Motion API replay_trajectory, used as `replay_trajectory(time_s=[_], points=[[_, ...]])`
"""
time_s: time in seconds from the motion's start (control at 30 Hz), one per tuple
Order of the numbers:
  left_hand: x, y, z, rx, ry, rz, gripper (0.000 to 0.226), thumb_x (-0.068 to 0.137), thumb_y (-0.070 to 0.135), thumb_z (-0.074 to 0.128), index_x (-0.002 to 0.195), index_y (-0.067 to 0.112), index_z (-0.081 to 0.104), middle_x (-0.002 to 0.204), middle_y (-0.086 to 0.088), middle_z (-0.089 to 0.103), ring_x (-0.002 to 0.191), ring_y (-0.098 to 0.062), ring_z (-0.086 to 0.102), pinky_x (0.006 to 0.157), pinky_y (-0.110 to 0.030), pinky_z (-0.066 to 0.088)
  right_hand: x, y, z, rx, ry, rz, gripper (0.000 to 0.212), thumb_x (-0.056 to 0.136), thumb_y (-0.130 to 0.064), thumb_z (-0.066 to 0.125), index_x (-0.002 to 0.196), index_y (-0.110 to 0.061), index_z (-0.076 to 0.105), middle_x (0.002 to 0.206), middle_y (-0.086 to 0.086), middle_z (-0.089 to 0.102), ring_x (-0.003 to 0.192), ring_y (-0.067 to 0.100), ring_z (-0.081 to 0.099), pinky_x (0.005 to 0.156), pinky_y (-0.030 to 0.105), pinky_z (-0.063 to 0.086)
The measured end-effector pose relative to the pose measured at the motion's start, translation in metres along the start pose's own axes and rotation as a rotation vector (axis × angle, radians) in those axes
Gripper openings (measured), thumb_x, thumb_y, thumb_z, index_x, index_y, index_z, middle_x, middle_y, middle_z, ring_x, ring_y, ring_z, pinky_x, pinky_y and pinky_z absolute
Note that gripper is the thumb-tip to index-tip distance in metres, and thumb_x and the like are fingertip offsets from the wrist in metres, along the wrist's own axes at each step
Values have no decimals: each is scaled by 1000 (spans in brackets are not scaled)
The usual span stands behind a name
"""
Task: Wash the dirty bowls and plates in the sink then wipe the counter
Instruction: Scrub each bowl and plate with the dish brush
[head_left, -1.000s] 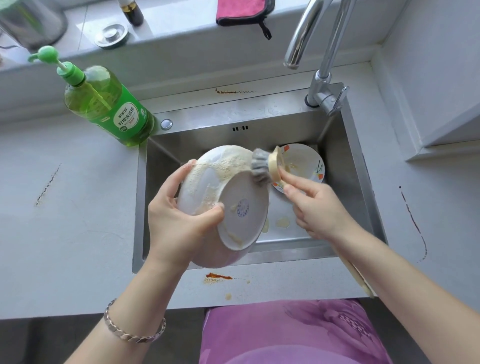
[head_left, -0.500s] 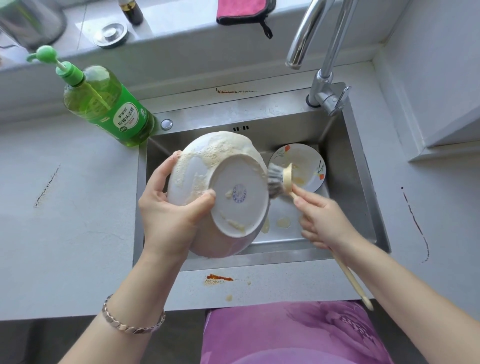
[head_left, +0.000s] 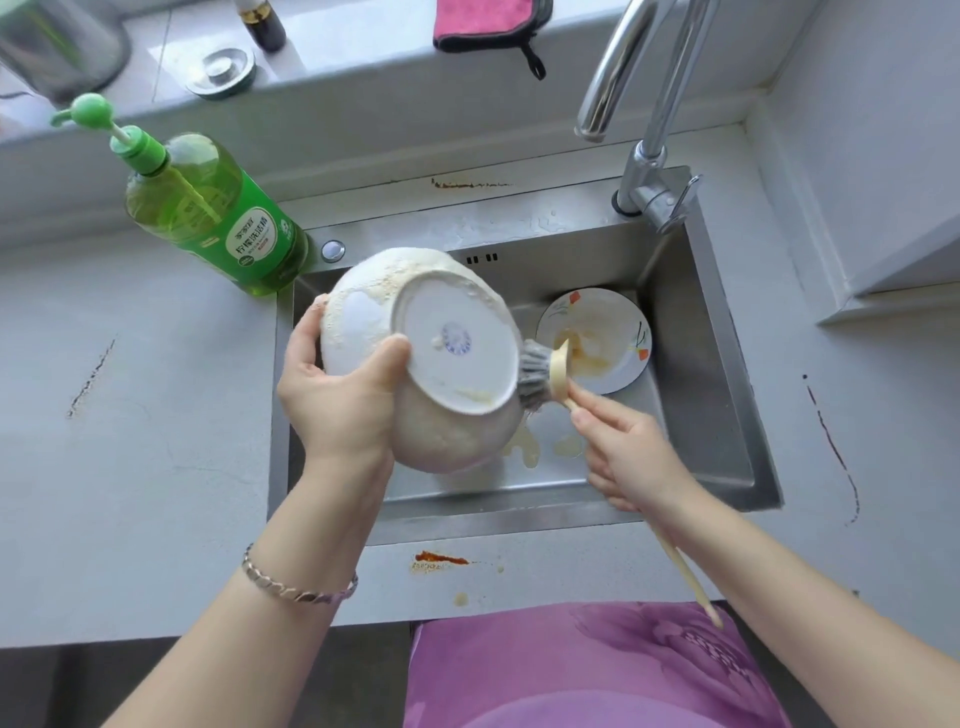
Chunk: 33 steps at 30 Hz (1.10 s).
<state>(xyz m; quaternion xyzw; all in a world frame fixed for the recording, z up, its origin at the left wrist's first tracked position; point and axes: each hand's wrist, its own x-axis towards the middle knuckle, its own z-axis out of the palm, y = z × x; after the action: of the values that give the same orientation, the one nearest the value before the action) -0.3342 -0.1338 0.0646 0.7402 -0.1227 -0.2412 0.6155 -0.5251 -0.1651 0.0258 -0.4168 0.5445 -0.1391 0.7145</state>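
My left hand (head_left: 337, 400) grips a white bowl (head_left: 452, 364) over the steel sink (head_left: 727, 415), its underside turned toward me and its outside covered in yellowish foam. My right hand (head_left: 628, 457) holds the wooden handle of a dish brush (head_left: 540, 374). The brush's grey bristles press against the bowl's lower right side. A dirty white plate (head_left: 608, 332) with a small flower pattern lies in the sink's far right corner, smeared yellow.
A green dish-soap pump bottle (head_left: 208, 208) stands left of the sink. The faucet (head_left: 644, 119) rises at the back right. A pink cloth (head_left: 483, 21) hangs on the back ledge. Red-brown sauce stains (head_left: 441, 560) mark the grey counter (head_left: 130, 441) in front of the sink.
The bowl has turned so its base faces me more squarely and has shifted left. The brush has slid from the bowl's upper right edge down to its lower right side.
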Motion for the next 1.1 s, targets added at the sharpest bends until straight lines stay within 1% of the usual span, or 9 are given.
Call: replay_trajectory(time_s=[0.1, 0.17, 0.27, 0.33, 0.47, 0.57, 0.7, 0.87, 1.1], points=[[5, -1, 11, -5, 117, -16, 62, 66, -1, 75, 119, 25, 53, 111, 9, 62, 97, -6, 64, 90, -23, 52, -10, 7, 18, -117, -39, -166, 41, 98, -7, 41, 135, -22, 43, 51, -28, 47, 32, -6, 36, 42, 4, 33], [8, 0, 15, -11, 163, -13, 67, 67, 0, 74, 127, 19, 52, 118, 5, 60, 103, -9, 62, 92, -22, 51, -22, 9, 27, -182, -93, -275, 41, 97, -6, 44, 130, -31, 42, 64, -35, 51, 49, -18, 48, 70, 2, 39], [12, 1, 18, -13, 174, 24, 70, 67, -1, 73, 131, 13, 49, 119, 5, 58, 104, -9, 61, 89, -15, 49, -21, 12, 27, -244, -121, -308, 40, 97, -7, 45, 127, -34, 45, 49, -39, 47, 60, -22, 51, 92, 9, 35], [10, 2, 19, -20, 169, 40, 71, 67, -1, 73, 132, 12, 48, 121, 3, 58, 105, -9, 61, 90, -15, 48, -5, 11, 20, -234, -36, -285, 39, 97, -7, 45, 131, -26, 45, 48, -37, 49, 54, -20, 49, 87, 10, 37], [8, 5, 22, -55, 192, 41, 73, 68, -2, 73, 134, 12, 46, 121, 3, 57, 103, -8, 61, 87, -12, 48, -9, 11, 27, -264, -32, -375, 43, 97, -11, 45, 125, -43, 39, 75, -34, 65, 65, -17, 56, 70, 8, 42], [12, 8, 24, -92, 224, 25, 72, 69, -3, 73, 134, 13, 45, 117, 5, 55, 98, -7, 60, 80, -9, 48, -19, 19, 33, -355, -57, -449, 48, 95, -18, 49, 114, -62, 44, 87, -30, 68, 96, 5, 64, 94, 26, 46], [10, 8, 23, -75, 239, 15, 72, 69, -2, 74, 134, 14, 46, 116, 6, 54, 102, -10, 60, 90, -15, 48, -8, 23, 26, -393, 37, -474, 47, 96, -21, 46, 110, -67, 43, 50, -24, 46, 47, 5, 36, 71, 21, 41], [6, 6, 22, -61, 241, 13, 73, 67, -1, 74, 133, 14, 46, 116, 6, 55, 102, -10, 60, 86, -14, 49, -16, 20, 47, -600, 69, -730, 52, 86, -42, 34, 131, -60, 16, 41, -9, 35, 45, 14, 31, 49, 32, 32], [2, 1, 20, -104, 231, 0, 76, 60, 3, 75, 129, 21, 48, 121, 4, 57, 106, -15, 62, 96, -33, 50, -4, 43, 26, -636, 96, -702, 47, 83, -49, 32, 123, -72, 22, 43, -7, 32, 48, 16, 28, 51, 32, 33]])
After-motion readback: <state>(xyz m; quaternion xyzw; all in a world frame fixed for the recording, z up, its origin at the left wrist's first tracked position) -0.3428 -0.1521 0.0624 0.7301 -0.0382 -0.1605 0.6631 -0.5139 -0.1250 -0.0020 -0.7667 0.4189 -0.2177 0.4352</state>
